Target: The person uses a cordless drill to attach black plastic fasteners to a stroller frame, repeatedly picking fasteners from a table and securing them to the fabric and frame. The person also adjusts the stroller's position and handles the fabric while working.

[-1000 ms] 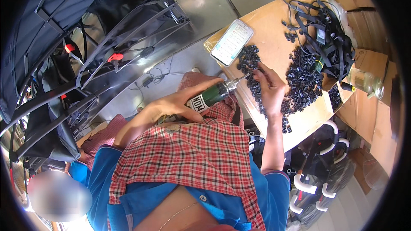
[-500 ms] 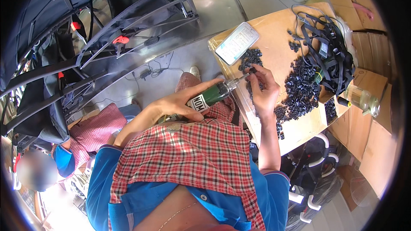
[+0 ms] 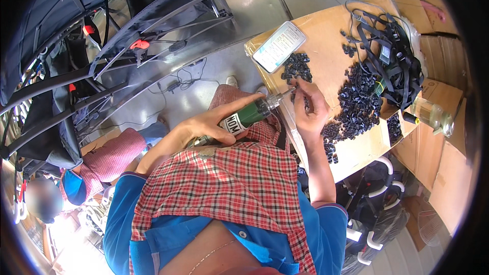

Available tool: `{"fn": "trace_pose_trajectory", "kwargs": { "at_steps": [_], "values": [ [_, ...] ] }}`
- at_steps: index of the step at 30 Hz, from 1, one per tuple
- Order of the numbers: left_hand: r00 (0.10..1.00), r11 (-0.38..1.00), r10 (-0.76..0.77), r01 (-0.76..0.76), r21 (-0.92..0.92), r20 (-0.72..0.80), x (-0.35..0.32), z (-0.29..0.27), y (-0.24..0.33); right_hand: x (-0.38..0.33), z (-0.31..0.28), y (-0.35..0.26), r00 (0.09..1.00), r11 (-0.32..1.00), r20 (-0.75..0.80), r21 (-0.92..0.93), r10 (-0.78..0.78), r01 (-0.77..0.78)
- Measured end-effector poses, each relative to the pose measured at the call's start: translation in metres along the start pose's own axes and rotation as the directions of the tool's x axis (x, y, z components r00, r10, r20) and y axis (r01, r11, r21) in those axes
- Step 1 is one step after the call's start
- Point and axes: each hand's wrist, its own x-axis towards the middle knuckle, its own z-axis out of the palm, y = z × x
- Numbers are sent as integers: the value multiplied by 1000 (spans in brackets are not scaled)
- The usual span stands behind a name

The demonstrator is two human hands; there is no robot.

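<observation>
A green electric screwdriver point(image 3: 248, 115) with a clear nose lies across my left hand point(image 3: 216, 128), whose fingers are wrapped round its body. The slim bit points right, toward the table's near left edge. At the bit's tip is my right hand point(image 3: 311, 108), thumb and fingers pinched together. Dark bits show at its fingertips, but the fingers hide most of what they hold. Right beyond those fingertips lies a small heap of black plastic pieces point(image 3: 295, 65). A bigger heap of similar black pieces point(image 3: 359, 99) spreads over the table to the right.
A phone point(image 3: 279, 47) lies at the far left corner of the cardboard-topped table point(image 3: 326, 30). Black straps point(image 3: 392, 71) are piled at the right, near a clear jar point(image 3: 433, 117). Black folded frames point(image 3: 127, 46) stand at the left. Another person point(image 3: 109, 155) is at lower left.
My right hand has turned slightly and its fingertips have shifted a little left, staying by the bit's tip. My left hand and the screwdriver have barely moved.
</observation>
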Motion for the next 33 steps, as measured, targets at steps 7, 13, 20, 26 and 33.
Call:
{"fn": "trace_pose_trajectory", "kwargs": {
  "at_steps": [7, 13, 20, 26, 33],
  "values": [
    [997, 995, 15, -22, -94, -71, -7, 3, 1, 5, 8, -7, 995, 999, 102, -28, -25, 28],
    [979, 969, 161, -180, -168, -121, -22, 3, 3, 46, 9, 16, 986, 982, 157, -190, 47, -17],
    [945, 926, 276, -311, -215, -177, -43, -15, 1, 53, 28, 63, 908, 817, 419, -526, 9, 235],
    [927, 909, 340, -367, -196, -161, -79, -50, 7, 69, 18, 80, 952, 736, 300, -633, -55, 241],
    [922, 904, 372, -385, -187, -103, -135, -100, 27, 65, 28, 83, 985, 671, 170, -729, -10, 133]
  ]
}}
